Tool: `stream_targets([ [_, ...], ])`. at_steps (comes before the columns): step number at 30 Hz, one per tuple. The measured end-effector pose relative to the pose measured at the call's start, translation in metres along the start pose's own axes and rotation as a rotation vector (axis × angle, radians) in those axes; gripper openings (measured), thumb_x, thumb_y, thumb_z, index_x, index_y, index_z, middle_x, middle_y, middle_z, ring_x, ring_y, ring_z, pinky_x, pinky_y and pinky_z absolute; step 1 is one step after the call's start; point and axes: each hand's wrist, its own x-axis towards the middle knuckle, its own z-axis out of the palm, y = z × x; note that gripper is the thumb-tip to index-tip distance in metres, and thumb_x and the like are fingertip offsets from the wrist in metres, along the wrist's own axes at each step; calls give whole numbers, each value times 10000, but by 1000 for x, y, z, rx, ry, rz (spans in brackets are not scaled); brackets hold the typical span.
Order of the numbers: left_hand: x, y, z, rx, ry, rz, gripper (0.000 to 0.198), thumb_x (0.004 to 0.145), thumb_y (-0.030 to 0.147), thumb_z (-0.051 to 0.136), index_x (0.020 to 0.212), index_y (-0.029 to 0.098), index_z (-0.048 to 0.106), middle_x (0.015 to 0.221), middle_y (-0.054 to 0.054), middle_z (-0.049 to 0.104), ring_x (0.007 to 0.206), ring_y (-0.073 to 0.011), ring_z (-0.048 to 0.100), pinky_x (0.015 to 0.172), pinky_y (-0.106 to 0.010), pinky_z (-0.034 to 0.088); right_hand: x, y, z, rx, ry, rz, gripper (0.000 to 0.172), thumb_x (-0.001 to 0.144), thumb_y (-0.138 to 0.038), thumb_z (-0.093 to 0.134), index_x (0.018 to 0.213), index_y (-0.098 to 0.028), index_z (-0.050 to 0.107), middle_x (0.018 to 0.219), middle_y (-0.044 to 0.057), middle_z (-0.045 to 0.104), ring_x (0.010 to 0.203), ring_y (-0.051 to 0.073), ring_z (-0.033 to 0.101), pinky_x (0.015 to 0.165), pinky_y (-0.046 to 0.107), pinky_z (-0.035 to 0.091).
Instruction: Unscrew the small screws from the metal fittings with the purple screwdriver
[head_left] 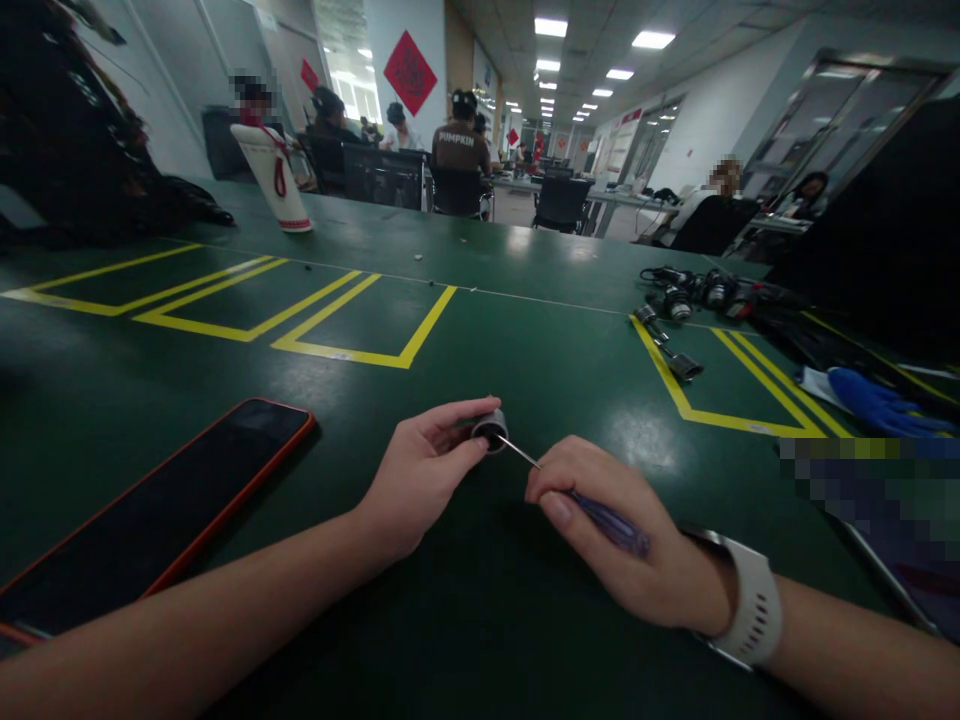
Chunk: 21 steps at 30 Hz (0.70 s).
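Between its thumb and fingers, my left hand (pixel 424 470) holds a small round metal part (pixel 491 428) with a dark opening that faces my right side. My right hand (pixel 619 525) is wrapped round the purple, see-through handle of a screwdriver (pixel 611 522). The thin shaft points up and left, and its tip is at the opening of the metal part. Whether the tip touches the inside is too small to tell. Both hands are just above the green table (pixel 450 640).
A phone with an orange edge (pixel 172 500) lies at the left. Behind stands a white cup (pixel 277 185). Yellow tape (pixel 337 355) marks the table. Metal connectors (pixel 679 303) and a blue glove (pixel 877 400) lie at the right. People sit in the background.
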Motion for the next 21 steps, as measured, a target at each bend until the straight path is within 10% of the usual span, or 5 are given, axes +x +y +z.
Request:
stream_targets([
  [21, 0, -5, -3, 477, -54, 275, 284, 782, 132, 526, 1016, 153, 686, 1135, -71, 678, 1068, -193, 619, 973, -360, 481, -3, 2, 5, -283, -127, -151, 96, 873, -158, 448, 876, -140, 542, 808, 68, 596, 778, 169, 518, 710, 325, 419],
])
